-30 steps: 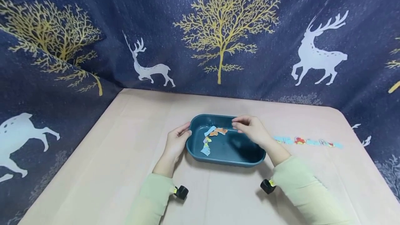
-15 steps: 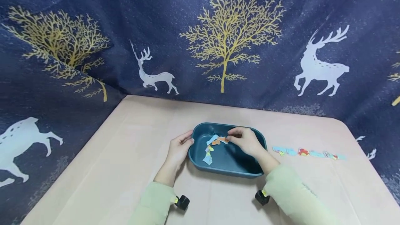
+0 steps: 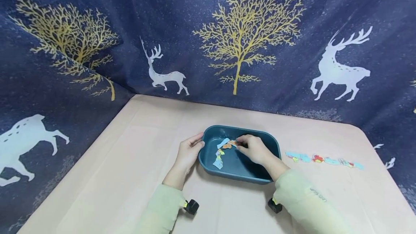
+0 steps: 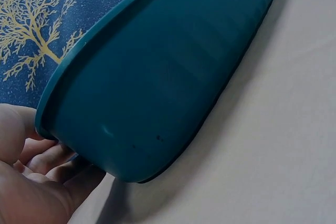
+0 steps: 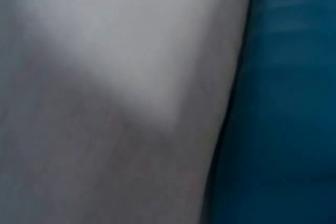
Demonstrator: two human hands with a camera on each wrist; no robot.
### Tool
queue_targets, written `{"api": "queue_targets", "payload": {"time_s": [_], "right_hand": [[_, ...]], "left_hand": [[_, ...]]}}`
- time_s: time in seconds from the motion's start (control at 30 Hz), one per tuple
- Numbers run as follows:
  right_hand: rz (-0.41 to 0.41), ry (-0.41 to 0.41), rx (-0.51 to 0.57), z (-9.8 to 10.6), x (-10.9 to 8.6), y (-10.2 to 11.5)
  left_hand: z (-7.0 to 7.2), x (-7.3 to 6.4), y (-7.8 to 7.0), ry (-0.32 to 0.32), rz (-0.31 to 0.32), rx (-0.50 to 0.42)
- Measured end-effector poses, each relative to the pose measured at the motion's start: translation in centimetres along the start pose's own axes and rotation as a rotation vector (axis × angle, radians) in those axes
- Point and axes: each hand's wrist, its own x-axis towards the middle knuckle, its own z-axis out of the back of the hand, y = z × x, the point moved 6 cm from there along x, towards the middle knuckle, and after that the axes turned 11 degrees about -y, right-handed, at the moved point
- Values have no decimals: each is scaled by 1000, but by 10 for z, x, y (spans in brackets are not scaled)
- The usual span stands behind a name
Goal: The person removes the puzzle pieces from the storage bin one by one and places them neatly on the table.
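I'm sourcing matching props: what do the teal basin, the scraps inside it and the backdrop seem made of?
The teal basin looks like moulded plastic, semi-gloss: smooth wall, small highlight. The scraps are probably printed paper or thin card, with irregular edges; finish unclear. The backdrop looks like matt printed fabric, given its creases.

Left hand (image 3: pixel 188 151) with thumb and fingers gripping, right hand (image 3: pixel 255 150) with fingers pinched, forearms (image 3: pixel 174 178) angled forward.

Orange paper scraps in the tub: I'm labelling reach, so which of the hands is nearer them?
Right: the right hand is in the tub, just right of the orange scraps; the left hand grips the tub's left end, farther off.
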Motion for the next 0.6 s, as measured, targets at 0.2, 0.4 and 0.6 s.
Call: {"api": "queue_targets", "payload": {"time_s": [0.2, 0.4, 0.6], "right_hand": [[194, -3, -154, -5, -4, 8], [164, -33, -189, 0, 0, 9], [86, -31, -214, -3, 1, 6]], "left_hand": [[-6, 0, 2, 9, 21, 17], [-4, 5, -1, 5, 11, 30], [-1, 5, -1, 13, 5, 9]]}}
